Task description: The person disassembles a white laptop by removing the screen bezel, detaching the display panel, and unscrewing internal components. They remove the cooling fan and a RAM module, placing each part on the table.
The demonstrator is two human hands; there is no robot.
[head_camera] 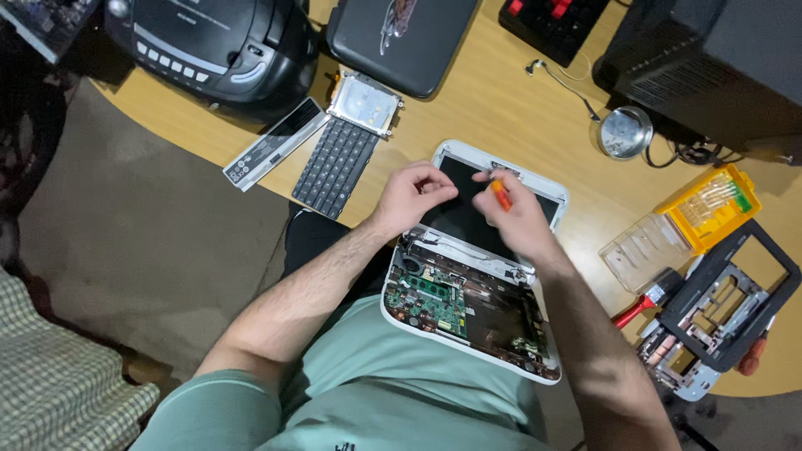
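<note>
Your right hand (520, 219) has its fingers curled tight around a small orange screwdriver (500, 195), tip up by the screen's top edge. Your left hand (411, 197) rests half curled on the dark screen, holding nothing. The opened white laptop (468, 276) lies under both hands; its green board sits below your fingers.

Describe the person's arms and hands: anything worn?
Both arms are bare from the short sleeves of a pale green T-shirt down. The forearms are hairy. Left hand and right hand have no gloves; no watch, ring or wristband is visible.
</note>
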